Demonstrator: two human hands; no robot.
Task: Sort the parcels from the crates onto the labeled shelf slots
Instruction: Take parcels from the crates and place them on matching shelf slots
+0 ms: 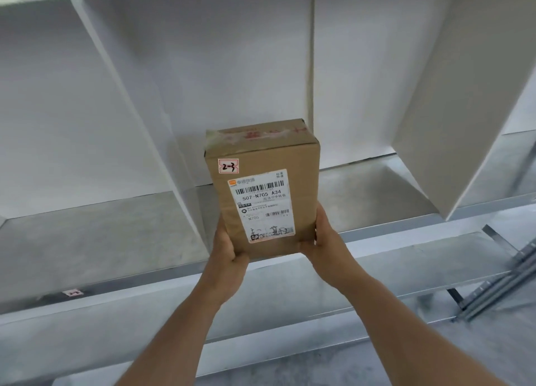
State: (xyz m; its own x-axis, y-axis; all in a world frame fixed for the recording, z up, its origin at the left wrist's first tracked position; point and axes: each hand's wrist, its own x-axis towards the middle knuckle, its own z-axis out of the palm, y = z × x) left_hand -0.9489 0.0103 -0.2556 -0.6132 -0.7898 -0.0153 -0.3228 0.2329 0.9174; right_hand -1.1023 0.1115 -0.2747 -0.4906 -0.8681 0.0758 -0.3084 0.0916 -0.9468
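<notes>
Just one box (pixel 261 188) here, plain cardboard, and the person is holding it up by its near end with both hands. The left hand (pixel 229 252) is wrapping its grip round the bottom left corner. The right hand (pixel 326 237) is doing the same on the bottom right, thumb lying on the front face, so both grips are grasping the box. It's hanging at the mouth of the middle slot of the metal shelf (pixel 377 188), far end reaching toward the white back wall. Can't tell if it's touching the shelf floor.

Two white panels are flanking it, the left divider (pixel 136 116) and the right divider (pixel 435 118), neither touching the box.

The box is carrying one red-edged sticker (pixel 228 165) reading 2-3 and one shipping label (pixel 262 206). One small tag (pixel 72 293) is sitting on the shelf's front edge down left, too blurry to read. Grey rails (pixel 499 284) are showing at lower right.
</notes>
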